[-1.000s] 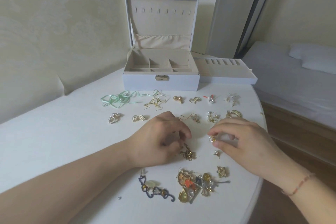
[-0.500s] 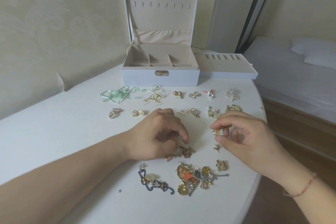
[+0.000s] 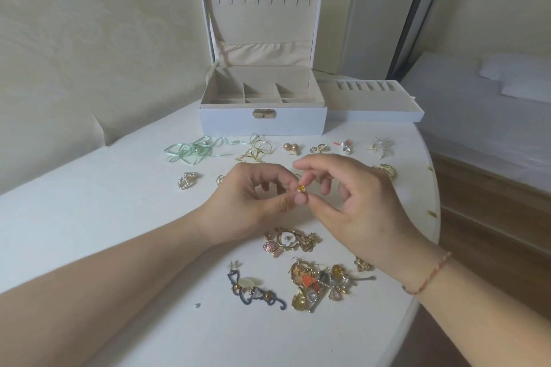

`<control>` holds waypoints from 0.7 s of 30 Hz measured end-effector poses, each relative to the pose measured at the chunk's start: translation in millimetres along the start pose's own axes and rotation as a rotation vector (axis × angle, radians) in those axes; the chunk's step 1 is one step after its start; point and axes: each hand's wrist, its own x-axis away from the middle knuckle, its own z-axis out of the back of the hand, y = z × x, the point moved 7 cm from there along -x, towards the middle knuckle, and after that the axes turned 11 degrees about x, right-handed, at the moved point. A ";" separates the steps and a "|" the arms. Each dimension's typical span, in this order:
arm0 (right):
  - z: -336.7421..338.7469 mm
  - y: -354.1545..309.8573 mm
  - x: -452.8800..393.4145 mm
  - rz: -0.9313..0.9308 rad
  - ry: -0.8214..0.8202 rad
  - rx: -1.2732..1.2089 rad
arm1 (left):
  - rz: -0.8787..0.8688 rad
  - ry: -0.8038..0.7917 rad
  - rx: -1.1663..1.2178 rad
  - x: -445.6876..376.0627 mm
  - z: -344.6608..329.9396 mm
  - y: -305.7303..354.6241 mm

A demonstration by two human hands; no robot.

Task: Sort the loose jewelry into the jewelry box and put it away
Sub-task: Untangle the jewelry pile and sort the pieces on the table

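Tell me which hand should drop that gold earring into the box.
Probably right: the right hand pinches the earring with the left hand, and has an open path to the box.

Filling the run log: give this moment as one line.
phase: sorting | left hand and right hand: both pinch small gold earring above table | jewelry box: open, compartments look empty

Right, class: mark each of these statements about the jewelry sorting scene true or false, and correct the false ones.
1. The jewelry box has its lid shut. False: the lid stands open.
2. Both the left hand and the right hand pinch a small gold piece. True.
3. The removable tray sits to the right of the box. True.
4. The green ribbon lies inside the box. False: it lies on the table.
5. The box compartments are full. False: they look empty.
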 end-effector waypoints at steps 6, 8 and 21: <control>13.2 1.5 10.1 0.046 -0.163 0.177 | 0.012 0.012 -0.003 1.3 1.4 -5.1; 18.7 3.7 23.0 0.050 -0.303 0.204 | 0.015 0.007 -0.017 1.4 0.7 -5.0; 16.9 -1.6 46.7 0.106 -0.473 0.360 | 0.021 -0.001 -0.043 2.7 -0.6 -5.1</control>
